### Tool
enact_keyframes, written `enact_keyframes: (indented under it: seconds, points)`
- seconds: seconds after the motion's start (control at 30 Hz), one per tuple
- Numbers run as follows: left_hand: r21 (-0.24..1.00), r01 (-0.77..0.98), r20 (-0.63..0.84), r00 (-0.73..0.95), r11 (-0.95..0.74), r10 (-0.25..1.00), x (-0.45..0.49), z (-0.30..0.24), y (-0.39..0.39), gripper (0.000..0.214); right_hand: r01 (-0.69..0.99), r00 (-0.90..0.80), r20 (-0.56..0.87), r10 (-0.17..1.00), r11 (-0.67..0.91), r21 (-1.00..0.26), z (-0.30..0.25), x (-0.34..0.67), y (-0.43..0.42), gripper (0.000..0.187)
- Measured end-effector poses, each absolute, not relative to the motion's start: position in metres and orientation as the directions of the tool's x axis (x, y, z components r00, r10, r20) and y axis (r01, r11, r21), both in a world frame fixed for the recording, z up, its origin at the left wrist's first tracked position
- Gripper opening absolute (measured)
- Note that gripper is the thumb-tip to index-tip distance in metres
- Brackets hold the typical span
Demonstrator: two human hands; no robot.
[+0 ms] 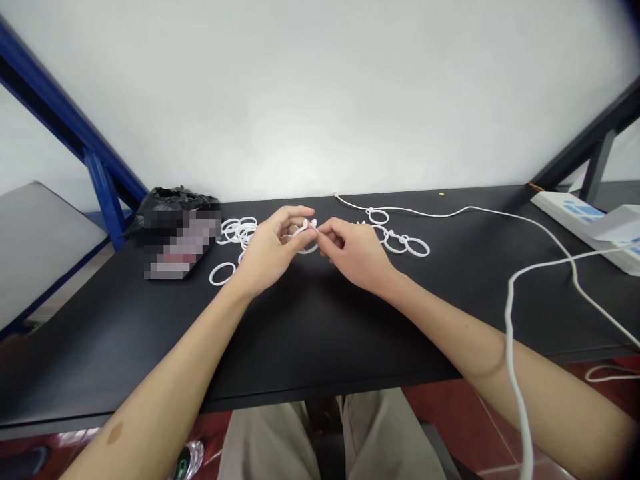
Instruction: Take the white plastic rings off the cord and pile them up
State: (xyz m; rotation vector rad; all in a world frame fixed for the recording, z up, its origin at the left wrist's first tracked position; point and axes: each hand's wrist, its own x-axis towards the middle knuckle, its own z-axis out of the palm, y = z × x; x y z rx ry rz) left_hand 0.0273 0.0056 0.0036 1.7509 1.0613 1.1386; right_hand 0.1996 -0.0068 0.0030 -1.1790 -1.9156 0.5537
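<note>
Between my hands, a white plastic ring (309, 251) with small knobs at its top is held above the table. My left hand (267, 253) pinches its upper part between thumb and fingers. The fingertips of my right hand (357, 253) are pinched together at the same spot, touching the ring's end. Just what the right fingers grip is partly hidden. Left of my left hand lies a heap of white rings (245, 239), with a single ring (223, 284) nearer me. Beyond my right hand, several linked-looking rings (419, 255) lie on the table.
The black table (310, 347) meets a white wall. A black plastic bag (175, 198) and a blurred-out flat object (183, 250) stand at left. A white cable (509, 313) hangs across my right forearm; another cable (440, 215) runs along the back. A white box (575, 213) sits right.
</note>
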Motion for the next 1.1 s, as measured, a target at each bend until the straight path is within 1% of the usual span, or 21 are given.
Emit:
enact_keyframes:
  seconds: [0.1, 0.17, 0.23, 0.3, 0.47, 0.67, 0.77, 0.87, 0.93, 1.03, 1.1]
  points:
    - [0.947, 0.154, 0.218, 0.337, -0.282, 0.916, 0.026, 0.006, 0.004, 0.040, 0.343, -0.222, 0.297, 0.929, 0.359, -0.868, 0.005, 0.198, -0.008, 0.025]
    - [0.967, 0.064, 0.198, 0.410, -0.245, 0.890, 0.025, 0.008, 0.004, 0.042, 0.254, -0.220, 0.253, 0.942, 0.306, -0.917, 0.006, 0.198, -0.007, 0.026]
    - [0.972, -0.008, 0.214, 0.454, -0.236, 0.865, 0.025, 0.009, 0.003, 0.043, 0.211, -0.220, 0.234, 0.947, 0.280, -0.936, 0.008, 0.198, -0.007, 0.027]
    - [0.966, -0.007, 0.230, 0.469, -0.257, 0.853, 0.025, 0.009, 0.003, 0.042, 0.218, -0.204, 0.240, 0.949, 0.283, -0.934, 0.009, 0.199, -0.006, 0.028]
    - [0.946, 0.120, 0.218, 0.454, -0.302, 0.864, 0.027, 0.009, 0.002, 0.044, 0.266, -0.162, 0.257, 0.953, 0.293, -0.918, 0.010, 0.198, -0.008, 0.021]
    - [0.945, 0.105, 0.248, 0.388, -0.309, 0.888, 0.029, 0.004, 0.003, 0.041, 0.255, -0.135, 0.208, 0.969, 0.236, -0.938, 0.005, 0.198, -0.006, 0.016]
    - [0.928, 0.174, 0.254, 0.350, -0.329, 0.902, 0.028, 0.000, 0.005, 0.043, 0.318, -0.119, 0.260, 0.958, 0.285, -0.904, 0.003, 0.198, -0.006, 0.014]
    - [0.887, 0.282, 0.266, 0.338, -0.367, 0.903, 0.028, -0.002, 0.006, 0.045, 0.379, -0.102, 0.340, 0.935, 0.352, -0.856, 0.003, 0.199, -0.006, 0.026]
    - [0.861, 0.321, 0.274, 0.359, -0.394, 0.892, 0.028, -0.002, 0.006, 0.048, 0.427, -0.128, 0.385, 0.914, 0.401, -0.810, 0.003, 0.199, -0.006, 0.029]
    - [0.846, 0.328, 0.275, 0.407, -0.420, 0.871, 0.028, -0.003, 0.005, 0.052, 0.499, -0.204, 0.436, 0.876, 0.477, -0.724, 0.002, 0.200, -0.005, 0.022]
    - [0.835, 0.337, 0.282, 0.419, -0.436, 0.863, 0.028, -0.002, 0.004, 0.049, 0.475, -0.214, 0.434, 0.875, 0.481, -0.737, 0.002, 0.200, -0.005, 0.021]
